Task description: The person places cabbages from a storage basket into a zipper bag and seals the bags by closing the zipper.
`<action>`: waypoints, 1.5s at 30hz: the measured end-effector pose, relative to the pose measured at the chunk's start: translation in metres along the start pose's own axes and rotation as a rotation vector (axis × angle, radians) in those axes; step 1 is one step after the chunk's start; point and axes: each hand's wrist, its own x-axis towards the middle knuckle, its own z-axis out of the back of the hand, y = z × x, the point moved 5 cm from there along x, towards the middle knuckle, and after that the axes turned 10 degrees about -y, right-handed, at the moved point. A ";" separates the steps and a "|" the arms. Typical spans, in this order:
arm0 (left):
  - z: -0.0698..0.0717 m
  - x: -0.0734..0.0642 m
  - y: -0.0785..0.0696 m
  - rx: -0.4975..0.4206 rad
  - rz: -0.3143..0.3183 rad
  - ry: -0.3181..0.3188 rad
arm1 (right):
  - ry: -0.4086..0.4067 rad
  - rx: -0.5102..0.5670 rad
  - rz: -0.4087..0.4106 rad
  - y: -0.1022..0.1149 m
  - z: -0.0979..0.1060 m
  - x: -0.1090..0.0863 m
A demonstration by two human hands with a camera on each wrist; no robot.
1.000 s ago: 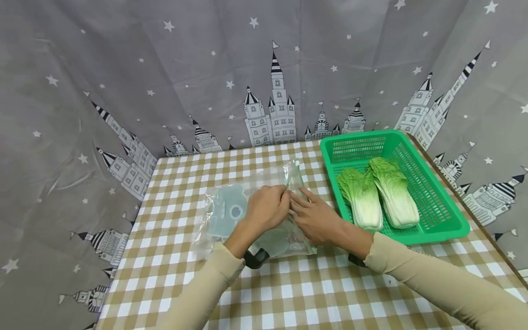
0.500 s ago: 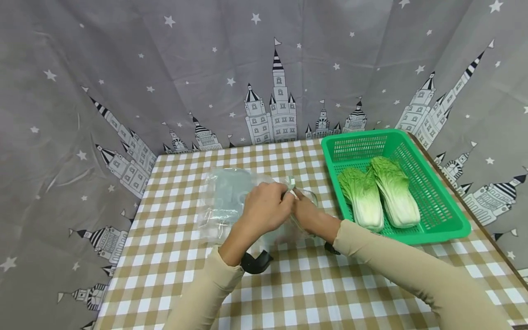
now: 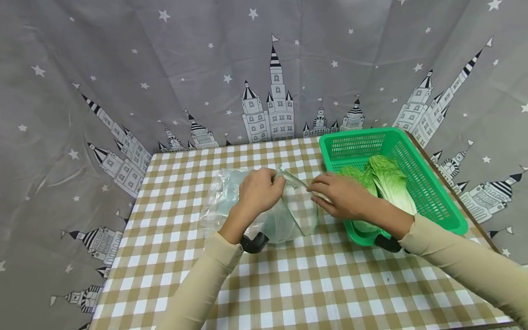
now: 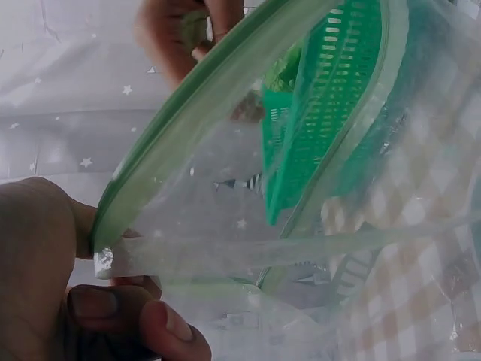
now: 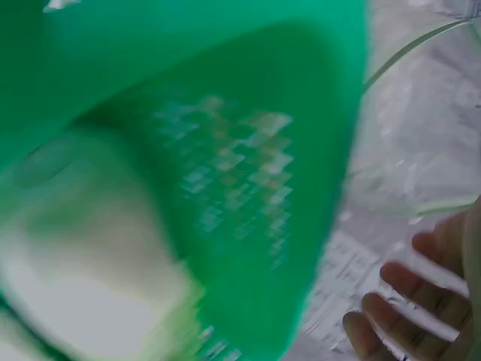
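Left hand: thumb and fingers of the left hand (image 3: pixel 260 190) pinch a corner of the clear bag (image 3: pixel 284 224), at its green strip (image 4: pixel 161 128).
Right hand: the right hand (image 3: pixel 344 195) has its fingers loosely extended and spread, gripping nothing (contact with the bag's edge I cannot tell).
Since half a second ago: the right hand has moved off the left, toward the basket; the bag's mouth now gapes. The left hand keeps its corner.
Bag: on the checked tablecloth (image 3: pixel 264 293), just beside the basket.
Green basket: the basket (image 3: pixel 447 227) holds two cabbages (image 3: pixel 389 178), lying side by side, partly hidden by the right arm.
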 end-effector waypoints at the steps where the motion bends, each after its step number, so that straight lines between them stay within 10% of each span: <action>1: -0.001 0.001 0.000 0.004 0.004 -0.004 | -0.024 -0.045 -0.031 -0.007 0.006 -0.006; 6: -0.003 0.003 0.001 0.010 0.017 0.002 | 0.053 -0.203 -0.317 -0.042 0.022 -0.031; 12: -0.005 0.003 0.001 0.021 0.013 0.019 | 0.455 -0.273 -0.750 -0.070 0.016 -0.064; 19: -0.007 0.004 -0.001 0.041 0.015 0.024 | 0.737 -0.128 -0.847 -0.076 -0.002 -0.078; 35: -0.003 0.005 0.000 0.023 0.033 0.052 | 0.439 0.177 -0.916 -0.070 0.059 -0.063; 45: -0.006 0.005 0.000 0.013 0.032 0.025 | 0.030 0.394 -0.938 -0.033 0.058 -0.036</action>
